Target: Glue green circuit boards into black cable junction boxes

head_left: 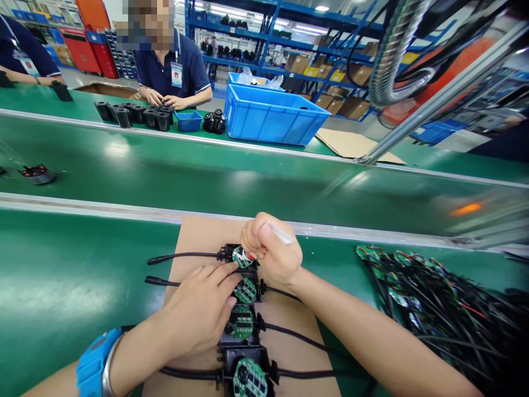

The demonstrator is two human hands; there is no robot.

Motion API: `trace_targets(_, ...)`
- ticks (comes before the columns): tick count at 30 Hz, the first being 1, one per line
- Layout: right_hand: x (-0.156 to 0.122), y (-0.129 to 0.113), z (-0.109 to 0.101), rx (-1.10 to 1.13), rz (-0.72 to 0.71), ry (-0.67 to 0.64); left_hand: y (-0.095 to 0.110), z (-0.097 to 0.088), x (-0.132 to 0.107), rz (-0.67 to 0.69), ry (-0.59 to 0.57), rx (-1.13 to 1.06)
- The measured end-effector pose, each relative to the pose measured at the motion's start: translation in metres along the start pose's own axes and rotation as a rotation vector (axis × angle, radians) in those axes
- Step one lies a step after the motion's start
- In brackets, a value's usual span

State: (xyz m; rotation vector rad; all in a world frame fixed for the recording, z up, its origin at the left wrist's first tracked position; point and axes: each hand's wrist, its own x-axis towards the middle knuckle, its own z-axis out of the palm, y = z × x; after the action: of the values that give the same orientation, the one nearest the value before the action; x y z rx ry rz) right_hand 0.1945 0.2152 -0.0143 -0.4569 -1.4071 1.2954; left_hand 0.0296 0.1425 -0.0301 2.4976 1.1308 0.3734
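A row of round green circuit boards, among them a front board (pixel 250 378) and a middle board (pixel 242 322), sits in black holders (pixel 243 353) with black cables leading out on both sides. My left hand (pixel 202 300) lies over the row with its fingers stretched out, fingertips at the second board (pixel 245 290) and the far board (pixel 240 258). Closed in a fist above the far board, my right hand (pixel 275 248) grips a white tube (pixel 281 234). A red and blue part shows below that fist, against the far board; the rest is hidden by my fingers.
A sheet of brown cardboard (pixel 198 234) lies under the row. To the right is a heap of wired boards and black cables (pixel 438 309). Across the green conveyor (pixel 198 176), a co-worker (pixel 173 71) handles black parts beside a large blue bin (pixel 273 116).
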Motion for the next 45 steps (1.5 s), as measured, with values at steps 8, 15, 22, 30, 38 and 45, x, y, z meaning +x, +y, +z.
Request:
trace_targets(8,-0.011,-0.002,0.000,-0.020,0.006,0.012,-0.002,0.001,-0.001,0.019,0.021,0.022)
trace_targets(15,-0.010,-0.009,-0.007,-0.016,0.004,0.027,-0.005,0.002,0.000,0.031,0.001,0.033)
trace_targets(22,-0.001,-0.009,-0.005,-0.019,-0.048,0.066,-0.004,0.002,0.001,0.032,-0.006,0.050)
trace_targets(30,0.003,-0.003,-0.007,-0.117,-0.096,0.089,-0.004,0.002,0.001,0.047,0.022,0.038)
trace_targets(38,-0.011,-0.039,0.009,0.072,-0.013,0.073,0.008,-0.016,-0.008,0.111,-0.002,-0.028)
trace_targets(45,-0.022,-0.014,0.022,0.278,0.126,0.117,0.024,-0.012,-0.020,0.173,-0.161,0.131)
